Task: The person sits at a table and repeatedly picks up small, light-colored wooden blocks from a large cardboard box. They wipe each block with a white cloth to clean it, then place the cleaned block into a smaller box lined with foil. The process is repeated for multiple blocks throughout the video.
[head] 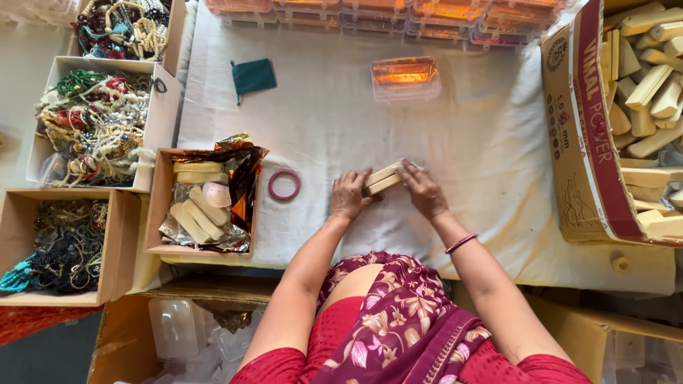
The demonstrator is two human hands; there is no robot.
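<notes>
Both of my hands hold two pale wooden blocks (383,178) stacked together on the white cloth (469,142). My left hand (348,195) grips the blocks' near-left end. My right hand (422,189) covers their right end, and a pink bangle sits on that wrist. A pink ring (284,185) lies on the cloth just left of my left hand.
A small box (203,203) of pale sticks and foil stands at the left. Boxes of bead necklaces (96,124) line the far left. A big carton (626,121) of wooden blocks is at the right. An orange-tinted clear case (404,77) and a green pouch (252,75) lie farther back.
</notes>
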